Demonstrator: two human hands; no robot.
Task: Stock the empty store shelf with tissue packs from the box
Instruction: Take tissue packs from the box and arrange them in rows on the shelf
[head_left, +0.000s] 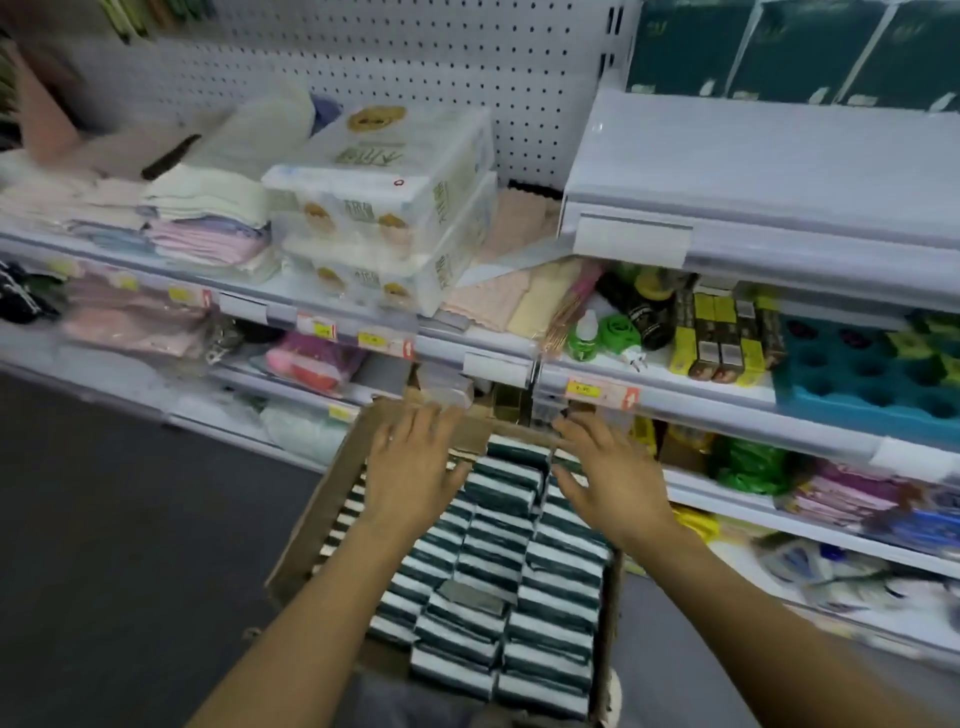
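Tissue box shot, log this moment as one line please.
stage: reaching | left hand: open above tissue packs | right hand: open above packs | box: full | empty shelf: unstocked

Dark green and white in a brown box, pale shelving all round

The packs (498, 545) show dark green and white bands, row on row, inside a brown cardboard box (317, 525). The empty shelf (779, 171) is plain white, the pegboard (415, 67) white with dark dots. 2 clear bundles (384, 208) carry tan round marks. Folded cloths (208, 228) are cream, pink and lilac. Price tags (597, 389) are yellow and red. A tray (857, 379) is turquoise; the floor (130, 519) is dark grey.
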